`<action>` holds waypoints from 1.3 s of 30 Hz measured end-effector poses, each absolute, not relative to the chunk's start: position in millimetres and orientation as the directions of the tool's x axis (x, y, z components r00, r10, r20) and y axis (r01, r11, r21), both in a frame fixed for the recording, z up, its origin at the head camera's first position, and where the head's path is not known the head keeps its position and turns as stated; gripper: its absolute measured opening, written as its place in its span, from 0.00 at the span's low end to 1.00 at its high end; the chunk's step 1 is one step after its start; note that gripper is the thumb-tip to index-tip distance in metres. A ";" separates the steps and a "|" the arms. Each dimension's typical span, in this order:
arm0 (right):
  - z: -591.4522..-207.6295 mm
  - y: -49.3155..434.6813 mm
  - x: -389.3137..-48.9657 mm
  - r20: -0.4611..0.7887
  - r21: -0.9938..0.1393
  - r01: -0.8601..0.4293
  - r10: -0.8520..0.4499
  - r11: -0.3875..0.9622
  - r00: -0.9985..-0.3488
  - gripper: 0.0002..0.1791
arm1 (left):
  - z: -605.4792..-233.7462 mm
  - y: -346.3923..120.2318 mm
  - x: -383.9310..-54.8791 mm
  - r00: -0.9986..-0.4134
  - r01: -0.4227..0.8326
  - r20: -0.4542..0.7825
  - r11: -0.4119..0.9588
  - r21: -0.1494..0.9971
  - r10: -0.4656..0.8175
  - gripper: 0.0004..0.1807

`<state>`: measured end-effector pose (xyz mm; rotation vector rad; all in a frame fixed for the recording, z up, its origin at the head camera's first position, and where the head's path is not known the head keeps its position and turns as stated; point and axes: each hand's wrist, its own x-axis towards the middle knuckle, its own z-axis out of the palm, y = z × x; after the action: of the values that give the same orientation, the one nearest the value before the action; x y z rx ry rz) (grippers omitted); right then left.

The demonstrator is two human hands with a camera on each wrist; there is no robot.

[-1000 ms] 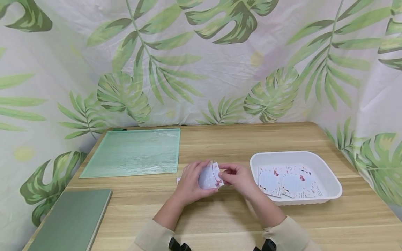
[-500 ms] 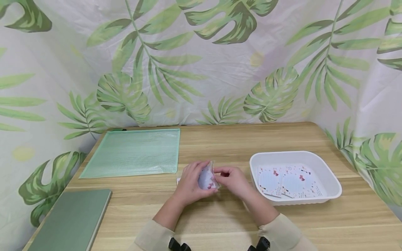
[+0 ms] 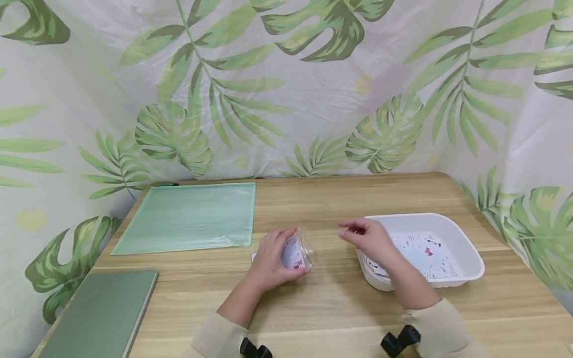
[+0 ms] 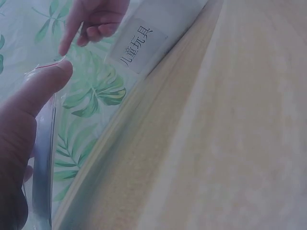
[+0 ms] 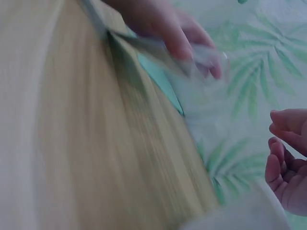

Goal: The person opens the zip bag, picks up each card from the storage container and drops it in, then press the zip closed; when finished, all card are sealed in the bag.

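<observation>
Near the table's middle, my left hand [image 3: 268, 263] grips a clear zip bag [image 3: 308, 248], thumb on the near side and fingers over the far side. Inside it shows a stack of printed note sheets [image 3: 292, 254], partly covered by the hand. The bag's mouth faces right, with a red line along it in the left wrist view. My right hand [image 3: 373, 242] is in the air over the left rim of a white plastic bin [image 3: 470, 256], holding nothing, its fingers loosely curled. More printed sheets [image 3: 427, 256] lie in the bin, partly hidden by my right forearm.
A mint-green mesh zip pouch [image 3: 188, 219] lies flat at the back left. In the front left corner is a green notebook [image 3: 100, 313]. The bin's side carries a printed label [image 4: 136, 45]. Leaf-patterned cloth [image 3: 313, 99] hangs behind the table.
My right hand has let go of the bag's mouth and moved right, to the bin's left rim. The left hand stays in place with the bag.
</observation>
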<state>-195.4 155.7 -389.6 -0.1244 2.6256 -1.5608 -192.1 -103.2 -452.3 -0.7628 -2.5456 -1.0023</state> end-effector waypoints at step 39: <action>-426.0 248.9 -230.0 -0.193 -0.491 -0.060 -0.175 0.869 -0.966 0.24 | -455.1 -103.0 -194.5 -0.810 0.582 0.454 0.610 0.537 0.373 0.51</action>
<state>-230.0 248.9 -426.0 -0.1794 2.8105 -0.7276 -194.5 -103.0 -455.1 -0.7749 -2.5420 -1.0038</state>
